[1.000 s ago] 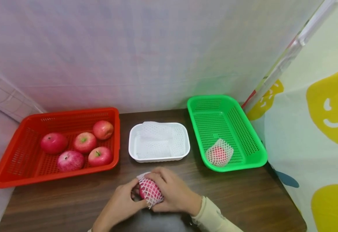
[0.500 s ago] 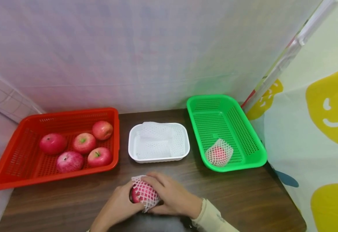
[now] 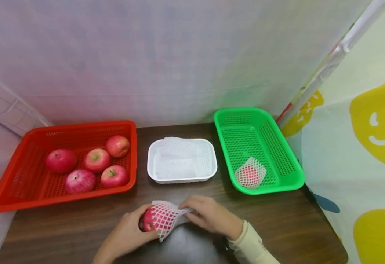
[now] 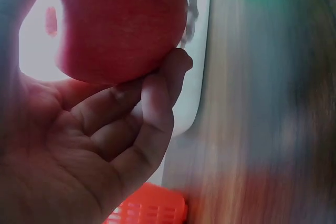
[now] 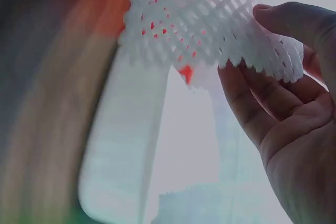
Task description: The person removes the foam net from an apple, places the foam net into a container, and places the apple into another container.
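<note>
My left hand grips a red apple, its fingers curled round the bare side in the left wrist view. A white foam net sleeve covers the apple's right part. My right hand pinches the sleeve's free end between thumb and fingers, and the net is drawn out to the right. In the right wrist view the sleeve spreads wide, red showing through its mesh. Both hands are low over the table, in front of a white tray of foam nets.
At the left stands a red basket with several bare apples. A green basket at the right holds one netted apple. The dark wooden table reaches back to a pale curtain.
My right hand has let go of the apple's side and moved right, now stretching the sleeve's end. The apple in my left hand has shifted slightly left, with its left side now bare.
</note>
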`<state>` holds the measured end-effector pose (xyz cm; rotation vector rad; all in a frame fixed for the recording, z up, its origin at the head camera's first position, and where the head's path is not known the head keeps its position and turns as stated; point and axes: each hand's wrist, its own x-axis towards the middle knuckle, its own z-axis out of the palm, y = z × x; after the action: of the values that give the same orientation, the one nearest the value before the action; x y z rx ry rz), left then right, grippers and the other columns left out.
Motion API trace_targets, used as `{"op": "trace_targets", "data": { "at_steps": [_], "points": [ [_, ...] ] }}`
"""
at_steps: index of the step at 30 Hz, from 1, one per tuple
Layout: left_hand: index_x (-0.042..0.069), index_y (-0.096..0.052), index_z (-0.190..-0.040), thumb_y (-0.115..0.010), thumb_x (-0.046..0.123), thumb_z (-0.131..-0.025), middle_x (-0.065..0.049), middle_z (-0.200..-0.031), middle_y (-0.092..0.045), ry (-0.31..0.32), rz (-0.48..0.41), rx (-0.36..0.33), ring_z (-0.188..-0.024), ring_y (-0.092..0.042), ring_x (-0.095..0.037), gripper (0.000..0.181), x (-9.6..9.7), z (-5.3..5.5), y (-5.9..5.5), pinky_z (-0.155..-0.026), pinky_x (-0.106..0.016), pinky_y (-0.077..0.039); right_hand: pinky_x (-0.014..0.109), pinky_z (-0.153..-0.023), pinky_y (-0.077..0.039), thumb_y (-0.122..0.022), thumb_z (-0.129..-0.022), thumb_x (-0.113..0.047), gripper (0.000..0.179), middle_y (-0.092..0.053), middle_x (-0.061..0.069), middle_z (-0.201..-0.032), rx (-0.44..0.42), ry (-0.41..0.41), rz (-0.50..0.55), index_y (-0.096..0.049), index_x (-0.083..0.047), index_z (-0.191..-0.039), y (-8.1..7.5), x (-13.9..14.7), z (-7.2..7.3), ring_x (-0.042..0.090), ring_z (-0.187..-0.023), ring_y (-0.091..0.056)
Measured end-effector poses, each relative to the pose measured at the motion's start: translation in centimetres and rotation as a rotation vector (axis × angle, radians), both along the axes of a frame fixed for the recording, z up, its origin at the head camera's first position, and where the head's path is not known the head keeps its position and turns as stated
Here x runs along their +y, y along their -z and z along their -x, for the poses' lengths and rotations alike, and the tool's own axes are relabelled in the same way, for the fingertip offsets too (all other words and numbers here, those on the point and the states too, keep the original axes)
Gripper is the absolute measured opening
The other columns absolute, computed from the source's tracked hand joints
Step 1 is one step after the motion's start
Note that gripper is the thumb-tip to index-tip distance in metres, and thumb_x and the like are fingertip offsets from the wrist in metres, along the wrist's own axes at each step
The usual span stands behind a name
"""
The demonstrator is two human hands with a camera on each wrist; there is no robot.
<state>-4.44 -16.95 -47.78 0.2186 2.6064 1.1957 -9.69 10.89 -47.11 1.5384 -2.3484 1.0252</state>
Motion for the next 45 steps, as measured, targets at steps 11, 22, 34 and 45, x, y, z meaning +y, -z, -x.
{"op": "trace_targets", "data": {
  "at_steps": [11, 22, 34, 45],
  "points": [
    [0.021, -0.061, -0.129, -0.084, 0.060, -0.070, 0.009, -0.103, -0.067, -0.023, 0.021, -0.059, -0.089, -0.060, -0.011, 0.074, -1.5, -0.7, -0.1, -0.074, -0.035, -0.053, 0.027, -0.085, -0.054, -0.071, -0.085, 0.000, 0.024, -0.066, 0.005, -0.101, 0.245, 0.127, 0.046, -0.065, -0.003, -0.108, -7.6, 1.4, 6.7, 0.017, -0.094, -0.064],
    [0.020, -0.061, -0.129, -0.083, 0.060, -0.071, 0.009, -0.104, -0.066, 0.015, 0.008, -0.073, -0.090, -0.060, -0.012, 0.074, -1.4, -0.8, -0.1, -0.073, -0.033, -0.053, 0.036, -0.082, -0.053, -0.070, -0.090, -0.002, 0.019, -0.065, 0.008, -0.104, 0.275, 0.294, 0.019, -0.066, -0.003, -0.109, -10.2, -0.1, 14.2, 0.022, -0.096, -0.063],
    [0.021, -0.062, -0.128, -0.083, 0.061, -0.071, 0.011, -0.103, -0.067, 0.015, 0.018, -0.010, -0.088, -0.061, -0.009, 0.072, -1.8, -1.3, 0.5, -0.073, -0.029, -0.053, 0.035, -0.088, -0.052, -0.070, -0.093, -0.011, 0.021, -0.065, 0.008, -0.107, 0.062, 0.383, -0.223, -0.063, -0.006, -0.112, -3.5, -1.6, 16.1, 0.021, -0.101, -0.063],
    [0.022, -0.062, -0.128, -0.084, 0.062, -0.069, 0.010, -0.103, -0.066, -0.004, 0.036, -0.046, -0.090, -0.060, -0.012, 0.074, -1.4, -1.2, 0.6, -0.075, -0.035, -0.053, 0.036, -0.087, -0.051, -0.073, -0.092, -0.014, 0.017, -0.065, 0.007, -0.098, -0.035, 0.351, -0.515, -0.066, -0.008, -0.106, 1.6, -2.0, 16.5, 0.023, -0.093, -0.063]
  ]
}}
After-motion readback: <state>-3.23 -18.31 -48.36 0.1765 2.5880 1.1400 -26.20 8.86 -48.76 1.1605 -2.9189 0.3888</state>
